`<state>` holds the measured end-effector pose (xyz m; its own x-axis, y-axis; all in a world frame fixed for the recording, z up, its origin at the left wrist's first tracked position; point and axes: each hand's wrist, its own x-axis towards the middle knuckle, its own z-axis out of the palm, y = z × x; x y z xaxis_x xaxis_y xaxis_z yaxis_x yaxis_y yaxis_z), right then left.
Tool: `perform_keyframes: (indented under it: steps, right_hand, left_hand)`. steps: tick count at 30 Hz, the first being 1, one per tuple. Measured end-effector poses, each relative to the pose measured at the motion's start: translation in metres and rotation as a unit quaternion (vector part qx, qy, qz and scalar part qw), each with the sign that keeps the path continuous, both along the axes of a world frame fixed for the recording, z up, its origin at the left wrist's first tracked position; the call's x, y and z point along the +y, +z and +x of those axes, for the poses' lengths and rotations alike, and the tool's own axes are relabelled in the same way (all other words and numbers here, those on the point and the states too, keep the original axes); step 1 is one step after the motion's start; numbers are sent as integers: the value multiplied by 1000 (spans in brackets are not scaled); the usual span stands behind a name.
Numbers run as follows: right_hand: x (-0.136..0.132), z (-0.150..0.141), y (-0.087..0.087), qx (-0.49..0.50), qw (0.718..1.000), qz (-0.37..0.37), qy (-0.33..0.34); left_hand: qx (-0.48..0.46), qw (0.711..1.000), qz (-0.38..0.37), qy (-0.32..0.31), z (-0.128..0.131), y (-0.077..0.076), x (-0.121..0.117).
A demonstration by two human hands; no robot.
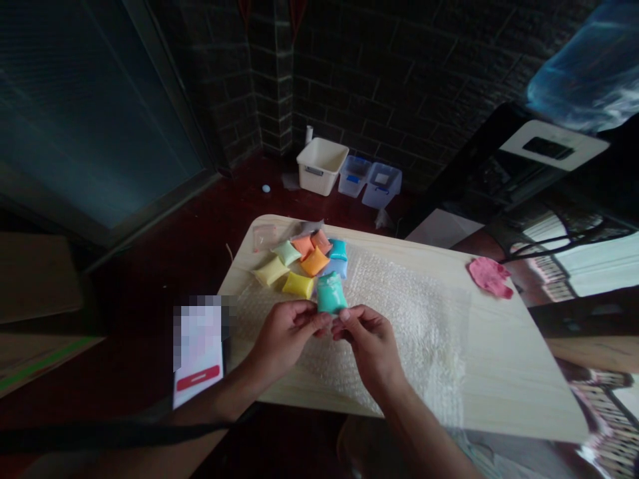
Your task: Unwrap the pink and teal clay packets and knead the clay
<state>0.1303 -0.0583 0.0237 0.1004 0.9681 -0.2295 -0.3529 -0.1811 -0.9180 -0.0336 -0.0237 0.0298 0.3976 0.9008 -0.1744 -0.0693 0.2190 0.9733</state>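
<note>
Both of my hands grip the near edge of a small mint-green clay packet (331,293), a puffy pillow in clear film. My left hand (287,330) pinches its lower left corner between thumb and fingers. At the lower right corner, my right hand (368,339) has a similar pinch. Just beyond lies a cluster of like packets: a yellow packet (298,285), an orange packet (315,261), a pale green packet (286,252), a teal packet (338,249) and several others. Under my hands, a bubble wrap sheet (399,306) is spread on the table.
The light wooden table (524,372) carries a pink flat piece (490,277) at right and a clear small box (264,237) at far left. A lit phone screen (198,352) stands by the left edge. On the floor behind are a white basket (314,181) and clear bins (382,193).
</note>
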Motion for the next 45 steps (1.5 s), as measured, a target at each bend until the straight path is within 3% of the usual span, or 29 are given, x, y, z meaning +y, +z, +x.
perform_keyframes:
  steps: [6,13,28,33,42,45]
  right_hand:
    - [3,16,5,-108,985,-1,134]
    - [0,20,12,-54,979,-23,195]
    - [2,21,12,-84,982,43,165]
    - [2,28,12,-151,967,62,197]
    - [-1,32,17,-246,944,107,194]
    - [0,31,22,-284,931,139,184]
  left_hand:
    - [118,991,42,-38,-9,7,3]
    - [147,985,76,-49,-14,14,6]
    - [148,977,151,-21,-13,13,-2]
    - [141,979,141,-45,-14,12,-2]
    - [187,951,245,-27,-14,18,0]
    - [185,947,260,-50,-16,20,0]
